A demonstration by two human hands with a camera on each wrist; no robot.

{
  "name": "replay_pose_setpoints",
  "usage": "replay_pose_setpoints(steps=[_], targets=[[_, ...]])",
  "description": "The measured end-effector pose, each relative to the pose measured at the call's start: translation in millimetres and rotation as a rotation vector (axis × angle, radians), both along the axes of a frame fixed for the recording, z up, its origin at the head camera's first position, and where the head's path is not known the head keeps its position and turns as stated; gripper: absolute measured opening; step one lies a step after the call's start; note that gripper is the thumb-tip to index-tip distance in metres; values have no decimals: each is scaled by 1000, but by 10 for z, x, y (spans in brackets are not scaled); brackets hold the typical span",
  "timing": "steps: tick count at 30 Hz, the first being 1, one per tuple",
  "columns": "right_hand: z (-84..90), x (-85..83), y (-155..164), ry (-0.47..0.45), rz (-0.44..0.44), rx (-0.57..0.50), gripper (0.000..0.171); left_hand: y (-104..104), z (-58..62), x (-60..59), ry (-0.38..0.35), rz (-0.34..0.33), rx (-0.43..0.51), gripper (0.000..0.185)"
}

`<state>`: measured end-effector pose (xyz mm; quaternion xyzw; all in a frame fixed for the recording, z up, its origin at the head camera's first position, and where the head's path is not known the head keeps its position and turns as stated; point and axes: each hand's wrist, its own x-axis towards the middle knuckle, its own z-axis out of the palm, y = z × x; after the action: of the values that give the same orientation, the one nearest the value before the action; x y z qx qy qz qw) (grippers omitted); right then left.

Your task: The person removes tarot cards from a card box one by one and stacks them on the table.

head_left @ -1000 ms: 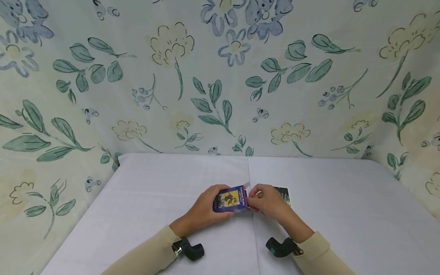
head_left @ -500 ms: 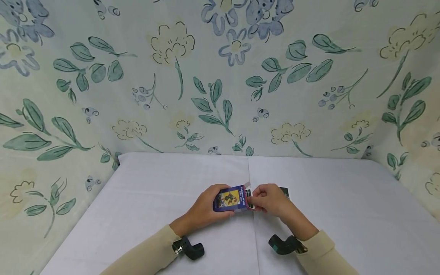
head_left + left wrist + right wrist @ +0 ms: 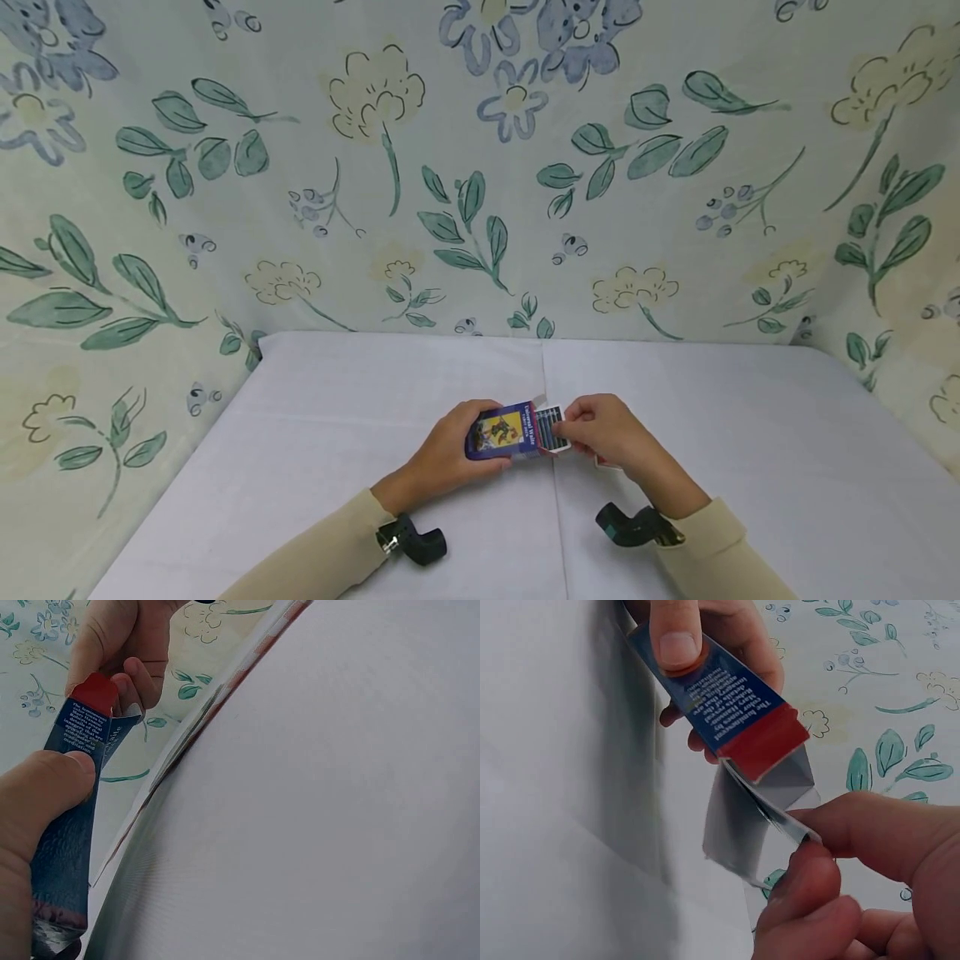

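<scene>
My left hand [image 3: 446,450] grips a blue tarot card box [image 3: 498,433] by its closed end, thumb along one narrow side. A yellow picture is on the box's front, and its open end faces right. Dark-patterned cards [image 3: 549,423] stick partway out of that end. My right hand [image 3: 611,433] pinches their outer edge between thumb and index finger. The right wrist view shows a raised red flap [image 3: 769,742] and the thin edge of the cards [image 3: 784,817] at the fingertips. The other right fingers are curled below.
Something flat with a red edge [image 3: 606,463] lies on the white tablecloth [image 3: 360,392], mostly hidden by my right hand. Behind the table hangs a floral cloth [image 3: 465,275]. A black wrist camera [image 3: 420,546] sits at the left cuff, another camera [image 3: 626,529] at the right.
My right hand has moved right, drawing the cards partway out of the box. My left hand and the box have stayed almost still. The dark flat thing behind the right hand is now covered.
</scene>
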<state>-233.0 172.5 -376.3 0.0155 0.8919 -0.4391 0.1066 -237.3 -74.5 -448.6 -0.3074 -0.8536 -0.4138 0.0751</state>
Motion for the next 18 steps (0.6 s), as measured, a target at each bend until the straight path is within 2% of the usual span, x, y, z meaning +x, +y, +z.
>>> replay_pose_setpoints(steps=[8,18], targets=[[48,8,90,21,17,4,20,-4,5,6,0,12,-1,73],[89,-10,171,32,-14,13,21,5,11,15,-17,30,-4,74]])
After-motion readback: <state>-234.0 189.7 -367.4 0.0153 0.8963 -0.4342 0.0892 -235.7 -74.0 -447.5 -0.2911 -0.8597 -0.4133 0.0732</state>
